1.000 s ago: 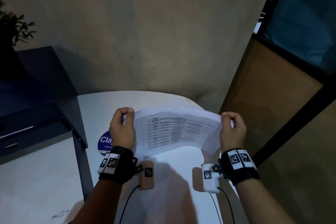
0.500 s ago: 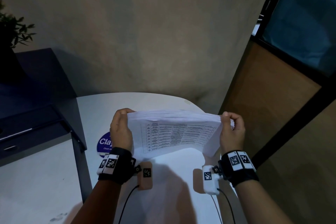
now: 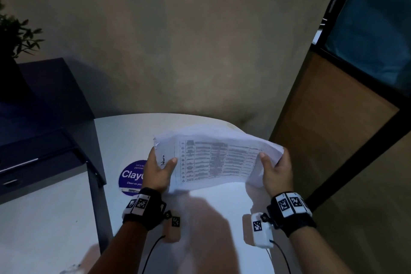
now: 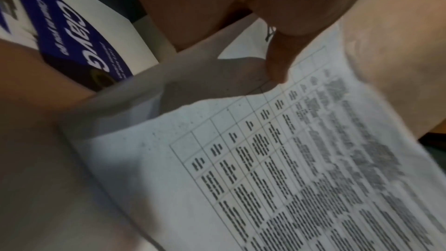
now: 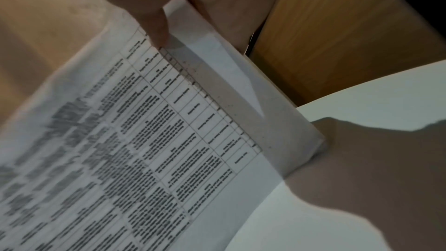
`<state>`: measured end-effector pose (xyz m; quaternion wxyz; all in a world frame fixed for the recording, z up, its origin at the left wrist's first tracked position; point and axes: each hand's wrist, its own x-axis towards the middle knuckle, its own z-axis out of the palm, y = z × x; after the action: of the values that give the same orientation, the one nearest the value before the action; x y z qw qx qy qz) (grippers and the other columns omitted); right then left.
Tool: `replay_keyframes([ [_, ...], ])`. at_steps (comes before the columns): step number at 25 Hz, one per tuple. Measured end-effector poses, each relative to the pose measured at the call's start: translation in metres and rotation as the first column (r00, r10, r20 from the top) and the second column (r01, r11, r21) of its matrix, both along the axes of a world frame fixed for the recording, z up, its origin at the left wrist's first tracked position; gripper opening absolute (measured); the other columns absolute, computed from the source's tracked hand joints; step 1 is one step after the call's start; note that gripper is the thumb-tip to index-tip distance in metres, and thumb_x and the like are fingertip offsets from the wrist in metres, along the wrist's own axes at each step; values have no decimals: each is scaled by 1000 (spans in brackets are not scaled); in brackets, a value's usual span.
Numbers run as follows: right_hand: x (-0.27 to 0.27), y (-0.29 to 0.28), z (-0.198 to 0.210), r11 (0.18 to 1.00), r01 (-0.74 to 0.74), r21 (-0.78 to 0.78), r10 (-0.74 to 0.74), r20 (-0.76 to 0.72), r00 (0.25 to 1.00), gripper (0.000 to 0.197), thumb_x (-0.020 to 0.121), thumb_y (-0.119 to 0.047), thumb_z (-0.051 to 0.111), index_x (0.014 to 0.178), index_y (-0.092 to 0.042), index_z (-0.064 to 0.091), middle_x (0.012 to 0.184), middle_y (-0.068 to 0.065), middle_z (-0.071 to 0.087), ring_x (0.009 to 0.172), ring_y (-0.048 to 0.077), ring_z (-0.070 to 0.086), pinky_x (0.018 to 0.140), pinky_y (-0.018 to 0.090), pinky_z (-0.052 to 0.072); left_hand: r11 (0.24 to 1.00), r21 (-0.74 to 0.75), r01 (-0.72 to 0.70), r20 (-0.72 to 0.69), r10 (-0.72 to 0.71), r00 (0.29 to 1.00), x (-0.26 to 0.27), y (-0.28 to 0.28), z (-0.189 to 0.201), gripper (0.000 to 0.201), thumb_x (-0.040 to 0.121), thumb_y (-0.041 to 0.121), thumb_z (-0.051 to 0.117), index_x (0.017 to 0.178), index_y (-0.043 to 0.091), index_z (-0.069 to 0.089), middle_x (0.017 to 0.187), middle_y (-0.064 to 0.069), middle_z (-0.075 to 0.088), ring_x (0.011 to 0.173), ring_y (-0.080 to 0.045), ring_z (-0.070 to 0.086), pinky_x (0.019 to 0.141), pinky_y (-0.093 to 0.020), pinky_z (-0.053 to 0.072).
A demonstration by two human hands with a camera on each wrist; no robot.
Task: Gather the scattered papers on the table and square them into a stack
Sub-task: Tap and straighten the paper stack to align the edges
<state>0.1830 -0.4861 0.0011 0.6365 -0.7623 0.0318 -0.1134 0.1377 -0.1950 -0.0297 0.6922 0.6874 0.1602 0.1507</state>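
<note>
Left hand [image 3: 159,169] and right hand [image 3: 275,173] pinch side edges of papers [image 3: 213,158], bowed over table [image 3: 124,135]; right edge fans unevenly, so a sheet may slip out if a thumb eases.

White desk [image 3: 133,138], smooth top, far edge rounded. Fixed flat to top near left edge: round blue sticker [image 3: 131,176], white lettering, partly covered from view on its right side. Shadowed across near portion of top.
</note>
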Motion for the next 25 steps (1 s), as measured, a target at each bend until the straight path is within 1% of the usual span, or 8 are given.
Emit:
replay_keyframes([
  [4,0,5,1,1000,14,12,-14,36,999,30,95,-22,62,118,-30,45,114,-2,60,105,14,58,83,29,49,993,56,-108,92,103,990,-8,-6,15,45,87,2,68,123,25,54,113,4,67,104,-16,67,79,-41,60],
  [8,-8,6,-13,995,-79,-54,75,-58,995,49,91,-5,65,128,-24,39,116,0,56,107,17,54,90,33,44,988,21,-152,5,151,988,-22,3,12,63,76,-18,57,121,24,47,105,-1,62,99,-25,63,71,-41,58],
  [11,-1,11,-17,995,-80,-55,75,-95,993,58,93,-7,63,142,-15,35,122,1,53,114,17,49,95,30,40,985,-9,-172,20,173,985,-13,6,13,61,74,-22,48,123,15,51,100,-6,64,91,-25,65,66,-39,57],
  [13,4,16,-16,997,-67,-43,64,-63,996,53,94,-9,61,142,-14,39,122,2,55,115,18,51,98,32,41,978,7,-207,30,207,978,-5,5,17,55,76,-22,46,122,7,56,94,-8,65,85,-28,65,60,-34,57],
  [16,7,13,-16,999,-48,11,48,-23,999,47,94,-7,61,136,-18,44,120,2,59,113,19,54,96,33,43,968,43,-249,86,244,966,-2,5,23,51,75,-25,45,113,4,60,84,-4,65,73,-18,65,53,-23,53],
  [19,4,4,-22,999,-41,36,42,-27,999,57,85,-10,70,132,-25,42,118,2,59,112,20,56,96,36,44,961,-46,-274,-29,273,962,-2,2,21,49,75,-21,48,108,15,57,88,0,63,80,-19,62,62,-30,53],
  [21,1,2,-25,999,-39,21,40,-30,999,61,75,-17,68,130,-26,42,114,-2,61,108,18,58,93,36,46,955,-34,-295,-136,288,948,-2,-3,19,41,77,-19,52,104,12,53,80,0,58,73,-19,57,55,-26,44],
  [25,2,5,-28,999,-28,41,31,-69,997,72,73,-18,69,139,-16,41,124,11,60,115,26,57,101,43,46,940,-73,-334,-196,315,929,1,-9,11,45,78,-20,52,110,11,53,78,1,56,73,-20,56,56,-24,40],
])
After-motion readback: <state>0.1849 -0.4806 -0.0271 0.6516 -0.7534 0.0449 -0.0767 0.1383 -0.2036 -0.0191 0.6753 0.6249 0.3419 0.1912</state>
